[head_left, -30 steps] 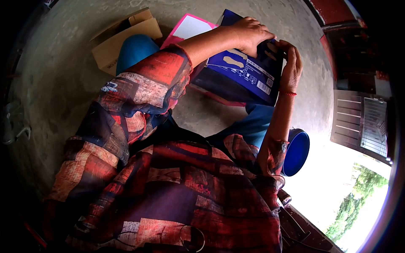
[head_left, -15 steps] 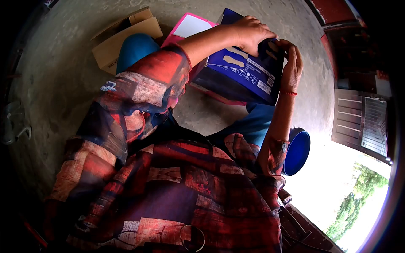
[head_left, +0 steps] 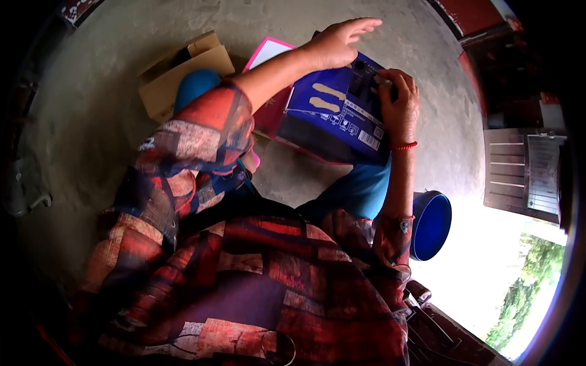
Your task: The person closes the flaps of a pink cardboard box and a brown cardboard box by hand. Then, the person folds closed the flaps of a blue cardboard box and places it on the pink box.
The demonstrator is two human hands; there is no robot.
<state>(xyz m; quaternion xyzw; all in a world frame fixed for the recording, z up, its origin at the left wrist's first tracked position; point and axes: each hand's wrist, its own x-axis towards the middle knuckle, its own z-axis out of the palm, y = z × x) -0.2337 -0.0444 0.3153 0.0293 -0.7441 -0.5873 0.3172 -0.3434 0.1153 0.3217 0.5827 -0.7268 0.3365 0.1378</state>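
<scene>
A dark blue cardboard box [head_left: 332, 125] with printed symbols, a barcode and torn tan patches stands tilted between my knees. My left hand [head_left: 339, 46] is above its far edge, fingers stretched out to the right, with nothing visible in them. At the right end of the box, my right hand [head_left: 400, 100] has its thumb and fingers bent together against the printed face. A small pale bit shows at these fingertips, too small to name. A red band is around the right wrist. Part of the box's far side is hidden behind my left hand.
A pink-edged box panel [head_left: 268, 52] with a white face lies behind the blue box. An open brown carton [head_left: 183, 82] sits on the concrete floor to the left. A blue bucket [head_left: 431, 226] is beside my right leg, near the bright doorway.
My left hand has lifted off the box's printed face and its fingers have straightened. My right hand and the box have shifted slightly left and nearer to me.
</scene>
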